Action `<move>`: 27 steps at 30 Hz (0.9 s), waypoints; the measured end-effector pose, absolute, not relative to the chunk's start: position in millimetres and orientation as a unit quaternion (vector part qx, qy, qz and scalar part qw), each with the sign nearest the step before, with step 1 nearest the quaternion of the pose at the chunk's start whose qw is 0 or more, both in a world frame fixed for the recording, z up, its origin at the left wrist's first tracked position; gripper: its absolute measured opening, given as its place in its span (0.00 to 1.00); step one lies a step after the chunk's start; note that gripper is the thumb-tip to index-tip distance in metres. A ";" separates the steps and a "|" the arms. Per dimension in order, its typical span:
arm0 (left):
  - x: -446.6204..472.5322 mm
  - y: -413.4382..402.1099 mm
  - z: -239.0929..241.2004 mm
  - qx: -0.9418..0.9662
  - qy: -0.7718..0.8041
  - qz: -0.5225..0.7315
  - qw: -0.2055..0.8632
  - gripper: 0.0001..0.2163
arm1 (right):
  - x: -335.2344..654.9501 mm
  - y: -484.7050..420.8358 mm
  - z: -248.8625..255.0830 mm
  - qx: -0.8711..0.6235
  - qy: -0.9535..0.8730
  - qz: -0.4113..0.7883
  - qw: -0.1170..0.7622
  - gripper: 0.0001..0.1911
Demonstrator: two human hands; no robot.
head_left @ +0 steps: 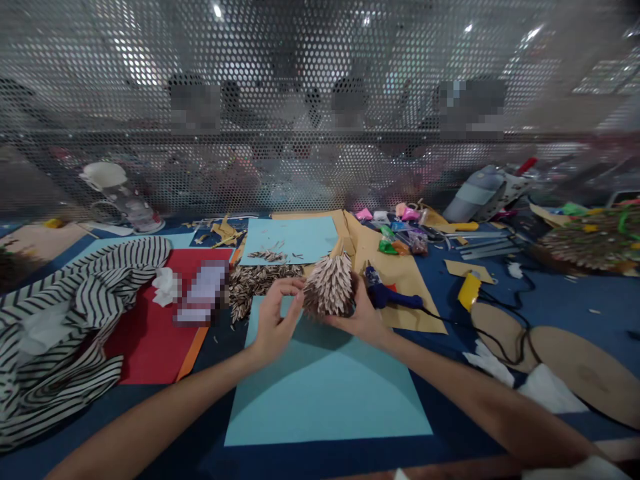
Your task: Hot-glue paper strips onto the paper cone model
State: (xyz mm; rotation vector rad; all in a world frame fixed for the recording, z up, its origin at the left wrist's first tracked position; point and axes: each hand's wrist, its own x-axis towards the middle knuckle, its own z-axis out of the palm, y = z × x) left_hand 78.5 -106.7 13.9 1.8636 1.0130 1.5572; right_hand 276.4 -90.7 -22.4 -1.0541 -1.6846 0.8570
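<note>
Beside the seeds (260,285), the left hand (275,320) curls by the spiky ball (331,287), too unclear to tell if it pinches anything, and the right hand (365,320) holds the ball over 1 blue paper (327,400), near the glue gun (393,296).

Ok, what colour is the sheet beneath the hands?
The sheet is light blue, clearest in the head view.

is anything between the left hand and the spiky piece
Nothing visible: the left hand is right at the left side of the spiky piece, which the right hand holds from the other side. The blue glue gun lies to the right, not between them.
</note>
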 end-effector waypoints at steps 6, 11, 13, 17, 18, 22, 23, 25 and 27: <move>78.5 -82.2 49.3 0.787 0.263 0.558 0.023 0.04 | 271.4 -91.3 -20.6 -0.383 -0.667 0.405 0.495 0.50; 82.9 -64.8 56.3 0.829 0.254 0.478 -0.141 0.06 | 268.4 -90.9 -23.8 -0.341 -0.655 0.424 0.524 0.47; 84.6 -62.8 54.4 0.835 0.258 0.453 -0.175 0.06 | 268.2 -90.2 -25.6 -0.346 -0.659 0.416 0.522 0.48; 86.0 -63.4 52.2 0.837 0.260 0.430 -0.214 0.05 | 269.1 -90.3 -25.0 -0.337 -0.670 0.408 0.520 0.48; 85.8 -63.5 51.9 0.839 0.257 0.425 -0.224 0.05 | 269.4 -90.8 -23.7 -0.332 -0.673 0.407 0.520 0.47; 83.4 -62.4 48.9 0.843 0.246 0.410 -0.248 0.07 | 270.6 -93.2 -17.3 -0.345 -0.683 0.398 0.506 0.47; 82.5 -62.0 47.8 0.844 0.246 0.407 -0.249 0.07 | 270.8 -93.4 -16.3 -0.350 -0.684 0.396 0.503 0.47; 81.0 -61.5 46.1 0.848 0.244 0.400 -0.247 0.08 | 271.2 -93.5 -15.4 -0.353 -0.686 0.390 0.502 0.48; 79.8 -61.4 45.5 0.853 0.239 0.392 -0.250 0.08 | 271.3 -93.6 -15.0 -0.349 -0.690 0.384 0.505 0.48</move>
